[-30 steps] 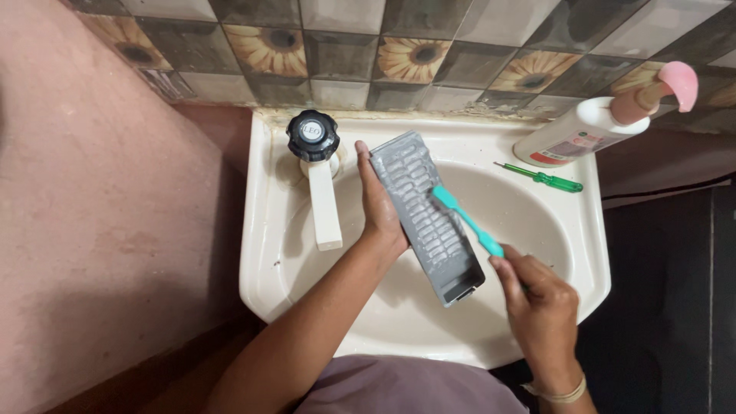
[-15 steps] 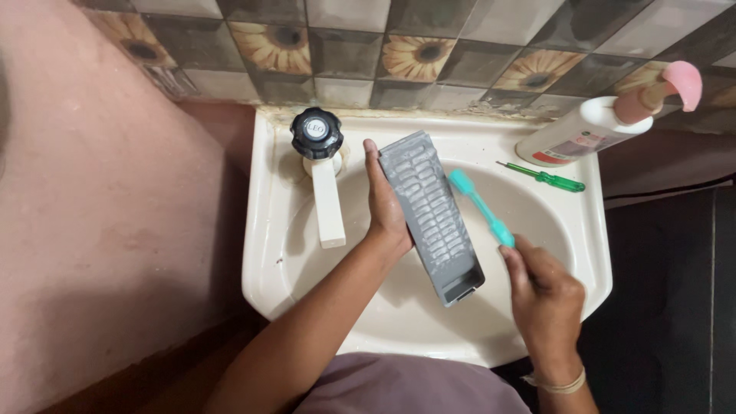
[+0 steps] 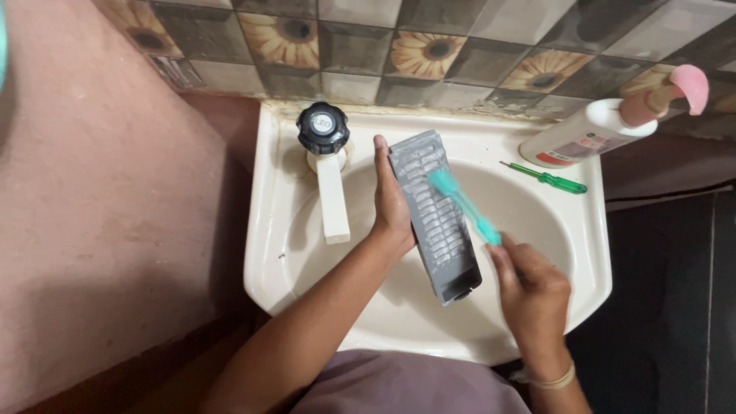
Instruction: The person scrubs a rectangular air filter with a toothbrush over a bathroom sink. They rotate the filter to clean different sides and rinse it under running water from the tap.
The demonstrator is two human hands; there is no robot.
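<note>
I see the grey ribbed filter panel (image 3: 435, 215) held over the middle of the white washbasin (image 3: 276, 253), its long axis running from about 11 o'clock down to 5 o'clock. My left hand (image 3: 392, 205) grips it along its left edge, at the panel's 9 o'clock side, fingers wrapped round behind and the thumb lying up the edge. A teal toothbrush (image 3: 464, 205) lies across the face of the panel, its head blurred near the upper part and its handle slanting down to 4 o'clock. My right hand (image 3: 530, 287) is closed around the end of that handle, just off the panel's lower right corner, at about 4 o'clock from its middle.

At 10 o'clock from the panel stands the cream tap (image 3: 331, 192) with a black knob. At 2 o'clock a green screwdriver (image 3: 546, 179) lies on the basin rim, and beyond it a white pump bottle (image 3: 590, 134) with a pink head lies tipped against the tiled wall (image 3: 429, 54).
</note>
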